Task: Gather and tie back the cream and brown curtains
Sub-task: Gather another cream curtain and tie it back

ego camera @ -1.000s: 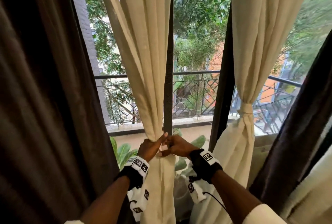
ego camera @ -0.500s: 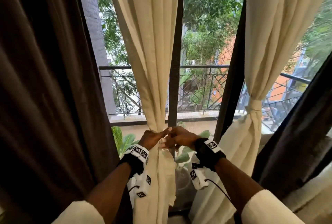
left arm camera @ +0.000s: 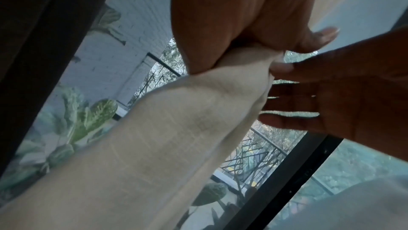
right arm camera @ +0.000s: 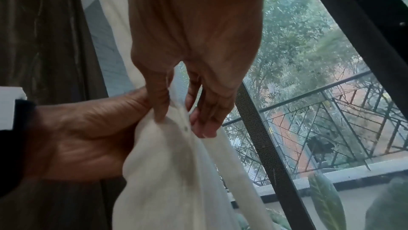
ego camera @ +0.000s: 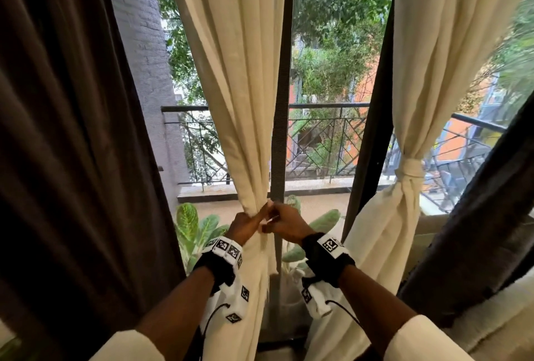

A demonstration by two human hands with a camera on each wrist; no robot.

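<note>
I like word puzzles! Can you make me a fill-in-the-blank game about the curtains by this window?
1. Both hands, the left hand and the right hand, hold the ____-coloured left cream curtain.
2. The right cream curtain is already tied with a ____.
3. The curtain at the far left is dark ____.
4. Past the glass stands a black metal ____.

Missing words: cream; knot; brown; railing
</note>
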